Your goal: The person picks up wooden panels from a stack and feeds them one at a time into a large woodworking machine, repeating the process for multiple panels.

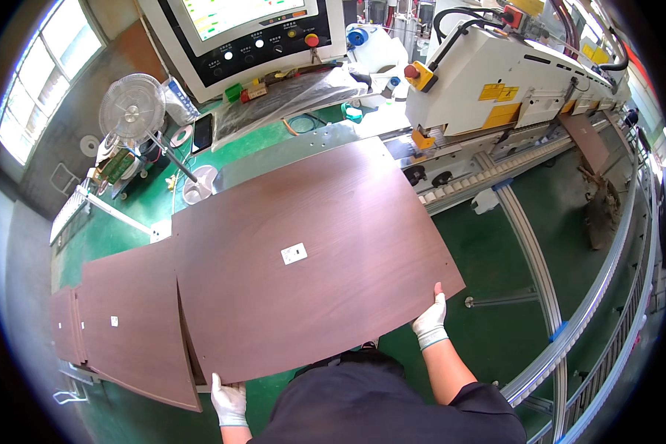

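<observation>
A large brown wood-grain panel (311, 311) lies flat in front of me, with a small white label (294, 254) near its middle. At its near left corner my left hand (229, 400), in a white glove, grips the edge with the thumb on top and the fingers underneath. My right hand (431, 317), gloved too, holds the right end of the near edge in the same way. The panel's far edge reaches the metal table (288, 155) beside the machine. What the fingers do below the panel is hidden.
More brown panels (137, 348) lie to the left. The white edge-processing machine (496, 81) stands at the far right, with a roller track (466, 189) and curved metal rails (599, 288). A control console (259, 52), a red stop button (312, 40) and a standing fan (132, 111) are beyond.
</observation>
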The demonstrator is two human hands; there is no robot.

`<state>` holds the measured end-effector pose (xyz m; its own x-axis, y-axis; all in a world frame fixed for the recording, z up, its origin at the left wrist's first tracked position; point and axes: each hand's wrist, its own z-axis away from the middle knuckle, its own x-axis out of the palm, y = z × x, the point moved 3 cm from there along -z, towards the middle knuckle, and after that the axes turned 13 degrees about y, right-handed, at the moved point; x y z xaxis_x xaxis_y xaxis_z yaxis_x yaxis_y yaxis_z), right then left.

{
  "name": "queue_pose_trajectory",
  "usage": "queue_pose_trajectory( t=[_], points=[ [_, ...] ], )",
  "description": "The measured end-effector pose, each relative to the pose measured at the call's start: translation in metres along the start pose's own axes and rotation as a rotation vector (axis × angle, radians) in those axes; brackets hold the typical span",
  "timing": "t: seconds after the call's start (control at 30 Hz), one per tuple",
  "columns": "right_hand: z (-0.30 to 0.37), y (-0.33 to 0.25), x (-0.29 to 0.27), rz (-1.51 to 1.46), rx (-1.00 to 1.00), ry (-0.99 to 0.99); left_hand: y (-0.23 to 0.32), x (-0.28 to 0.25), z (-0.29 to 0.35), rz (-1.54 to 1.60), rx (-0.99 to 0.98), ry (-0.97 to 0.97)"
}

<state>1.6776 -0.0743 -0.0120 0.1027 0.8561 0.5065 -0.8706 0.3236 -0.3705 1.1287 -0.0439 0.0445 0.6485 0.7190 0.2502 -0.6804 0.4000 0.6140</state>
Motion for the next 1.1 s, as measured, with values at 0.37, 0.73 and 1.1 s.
queue_pose_trajectory(
  t=[0.37, 0.73, 1.1],
  points=[
    [-0.012, -0.030, 0.017, -0.078, 0.051, 0.039, -0.040, 0.037, -0.033, -0.005, -0.162, 0.088],
    [-0.048, -0.097, 0.005, -0.093, -0.029, 0.087, -0.067, 0.065, 0.013, -0.286, -0.376, -0.182],
    [-0.101, -0.228, 0.006, 0.058, -0.159, 0.037, -0.142, 0.110, 0.040, -1.226, -0.072, -0.643]
  ],
)
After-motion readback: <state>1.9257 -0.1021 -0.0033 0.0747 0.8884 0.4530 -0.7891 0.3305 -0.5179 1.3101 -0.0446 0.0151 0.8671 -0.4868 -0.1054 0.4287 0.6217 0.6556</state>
